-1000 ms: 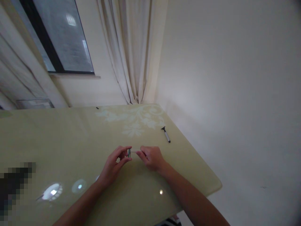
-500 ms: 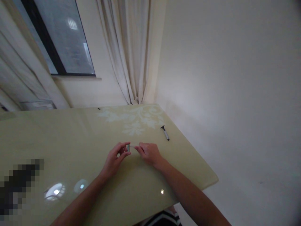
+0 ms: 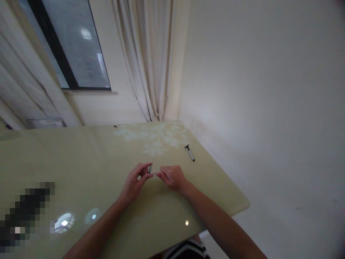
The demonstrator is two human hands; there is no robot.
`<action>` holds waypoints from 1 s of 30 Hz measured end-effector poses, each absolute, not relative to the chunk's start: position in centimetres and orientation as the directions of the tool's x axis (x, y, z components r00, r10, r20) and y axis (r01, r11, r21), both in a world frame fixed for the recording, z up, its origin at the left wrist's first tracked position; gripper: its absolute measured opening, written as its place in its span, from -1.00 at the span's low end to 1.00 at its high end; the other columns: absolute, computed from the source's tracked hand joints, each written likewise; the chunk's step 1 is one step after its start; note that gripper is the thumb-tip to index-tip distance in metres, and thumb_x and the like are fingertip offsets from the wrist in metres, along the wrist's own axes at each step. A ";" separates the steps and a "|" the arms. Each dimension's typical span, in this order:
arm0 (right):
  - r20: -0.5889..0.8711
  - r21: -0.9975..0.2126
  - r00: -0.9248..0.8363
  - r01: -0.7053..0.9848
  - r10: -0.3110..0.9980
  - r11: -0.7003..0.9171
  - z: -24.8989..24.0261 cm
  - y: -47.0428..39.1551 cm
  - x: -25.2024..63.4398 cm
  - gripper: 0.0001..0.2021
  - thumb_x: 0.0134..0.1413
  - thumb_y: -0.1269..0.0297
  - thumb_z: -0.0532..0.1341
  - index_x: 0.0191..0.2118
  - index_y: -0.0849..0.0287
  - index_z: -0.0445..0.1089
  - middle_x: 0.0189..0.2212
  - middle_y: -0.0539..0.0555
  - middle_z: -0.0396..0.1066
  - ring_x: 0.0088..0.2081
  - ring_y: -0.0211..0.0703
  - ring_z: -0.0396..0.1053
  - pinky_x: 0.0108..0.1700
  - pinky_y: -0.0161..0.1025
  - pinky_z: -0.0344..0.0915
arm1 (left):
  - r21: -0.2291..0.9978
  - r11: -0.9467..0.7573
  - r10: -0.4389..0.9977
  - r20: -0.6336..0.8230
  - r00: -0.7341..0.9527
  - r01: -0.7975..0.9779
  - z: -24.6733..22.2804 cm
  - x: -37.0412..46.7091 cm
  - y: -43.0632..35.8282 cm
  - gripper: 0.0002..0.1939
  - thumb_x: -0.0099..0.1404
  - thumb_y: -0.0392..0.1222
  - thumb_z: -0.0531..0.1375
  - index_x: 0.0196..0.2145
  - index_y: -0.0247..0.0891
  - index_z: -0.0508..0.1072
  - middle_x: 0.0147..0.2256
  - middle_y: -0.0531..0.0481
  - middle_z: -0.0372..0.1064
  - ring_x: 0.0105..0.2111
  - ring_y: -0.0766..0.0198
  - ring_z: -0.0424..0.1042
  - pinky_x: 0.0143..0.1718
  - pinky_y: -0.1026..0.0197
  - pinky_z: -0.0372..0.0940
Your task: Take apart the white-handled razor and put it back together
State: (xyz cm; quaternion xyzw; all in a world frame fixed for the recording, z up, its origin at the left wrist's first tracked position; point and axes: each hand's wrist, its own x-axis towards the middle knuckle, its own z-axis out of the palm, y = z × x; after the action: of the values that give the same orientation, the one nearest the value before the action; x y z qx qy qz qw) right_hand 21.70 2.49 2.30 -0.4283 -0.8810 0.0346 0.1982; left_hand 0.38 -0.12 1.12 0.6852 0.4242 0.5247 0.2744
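My left hand [image 3: 138, 180] is closed, its thumb and fingers pinching a small flat rectangular piece [image 3: 150, 169] with green and pale stripes at its top and bottom edges. The piece stands upright and is too small to name for sure. Facing it from the right, my right hand [image 3: 172, 177] is closed around a thin pale stick [image 3: 155, 173]. The stick's left end meets or nearly meets the lower part of the striped piece; the rest is hidden in the fingers. Beyond my right hand lies a razor [image 3: 190, 153] with a grey handle and black head.
Both hands are above a glossy pale green table [image 3: 88, 154] with a floral pattern at the back. A tiny dark item [image 3: 115, 126] lies by the far edge. A blurred-out dark area covers the left front. A wall [image 3: 256, 108] stands to the right, curtains [image 3: 151, 61] behind.
The stick's end has shifted from the upper middle of the striped piece to its lower part. Both hands appear slightly farther right and lower in the view.
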 end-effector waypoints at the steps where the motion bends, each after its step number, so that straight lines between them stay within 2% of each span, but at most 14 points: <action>1: 0.323 -0.233 -0.552 0.741 0.769 0.630 2.3 2.5 21.7 -0.50 0.49 -0.06 -0.05 -0.32 0.15 0.43 -0.42 0.04 0.52 -0.43 -0.25 0.36 -0.39 -0.25 -0.10 | 0.820 -0.492 0.868 0.489 0.091 0.294 1.2 0.4 -0.1 -0.68 0.31 -0.15 0.29 0.02 -0.14 0.54 -0.37 0.10 0.33 -0.40 0.32 0.33 -0.30 0.26 0.27; 5: 0.359 -0.244 -0.458 0.795 0.813 0.556 2.2 2.6 21.7 -0.46 0.51 -0.05 -0.12 -0.33 0.17 0.42 -0.43 0.05 0.51 -0.45 -0.25 0.35 -0.40 -0.25 -0.12 | 0.824 -0.489 0.870 0.484 0.092 0.285 1.3 0.5 -0.2 -0.68 0.30 -0.14 0.29 0.01 -0.15 0.54 -0.36 0.08 0.34 -0.38 0.31 0.35 -0.30 0.26 0.28; 10: 0.367 -0.221 -0.570 0.714 0.735 0.664 2.3 2.3 21.7 -0.41 0.49 -0.11 -0.14 -0.34 0.17 0.41 -0.44 0.06 0.50 -0.44 -0.25 0.36 -0.39 -0.26 -0.11 | 0.827 -0.483 0.874 0.476 0.099 0.287 1.2 0.6 -0.3 -0.69 0.30 -0.13 0.30 0.01 -0.13 0.55 -0.37 0.09 0.33 -0.40 0.32 0.33 -0.30 0.26 0.28; 15: 0.367 -0.229 -0.449 0.805 0.814 0.548 2.5 2.6 22.0 -0.40 0.50 -0.09 -0.16 -0.35 0.17 0.42 -0.45 0.06 0.50 -0.46 -0.24 0.34 -0.41 -0.25 -0.13 | 0.826 -0.487 0.871 0.483 0.092 0.284 1.3 0.5 -0.3 -0.69 0.31 -0.12 0.30 0.00 -0.15 0.55 -0.37 0.08 0.34 -0.39 0.30 0.35 -0.31 0.25 0.28; 20: 0.363 -0.208 -0.583 0.710 0.727 0.673 2.3 2.5 22.2 -0.40 0.49 -0.11 -0.14 -0.35 0.17 0.43 -0.46 0.06 0.50 -0.44 -0.25 0.34 -0.39 -0.25 -0.11 | 0.826 -0.484 0.874 0.473 0.112 0.289 1.3 0.5 -0.3 -0.69 0.31 -0.14 0.30 0.02 -0.14 0.55 -0.36 0.08 0.34 -0.39 0.32 0.34 -0.31 0.26 0.27; 25: 0.366 -0.228 -0.439 0.813 0.821 0.536 2.4 2.6 22.0 -0.38 0.50 -0.11 -0.16 -0.34 0.17 0.44 -0.45 0.06 0.51 -0.46 -0.25 0.33 -0.41 -0.24 -0.15 | 0.826 -0.488 0.871 0.484 0.088 0.283 1.4 0.4 -0.2 -0.69 0.31 -0.16 0.30 0.01 -0.14 0.55 -0.36 0.08 0.34 -0.37 0.31 0.35 -0.29 0.26 0.27; 30: 0.371 -0.210 -0.568 0.719 0.735 0.662 2.2 2.5 22.3 -0.38 0.49 -0.13 -0.14 -0.35 0.18 0.44 -0.46 0.06 0.49 -0.45 -0.26 0.34 -0.40 -0.26 -0.12 | 0.823 -0.486 0.872 0.477 0.109 0.294 1.4 0.5 -0.3 -0.69 0.31 -0.14 0.29 0.01 -0.14 0.54 -0.36 0.09 0.33 -0.39 0.32 0.34 -0.30 0.26 0.26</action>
State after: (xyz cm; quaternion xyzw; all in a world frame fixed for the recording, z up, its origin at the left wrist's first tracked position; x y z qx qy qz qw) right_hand 22.32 2.46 2.24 -0.4107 -0.8852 0.0178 0.2175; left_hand 0.49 -0.31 1.37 0.6901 0.4223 0.5167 0.2801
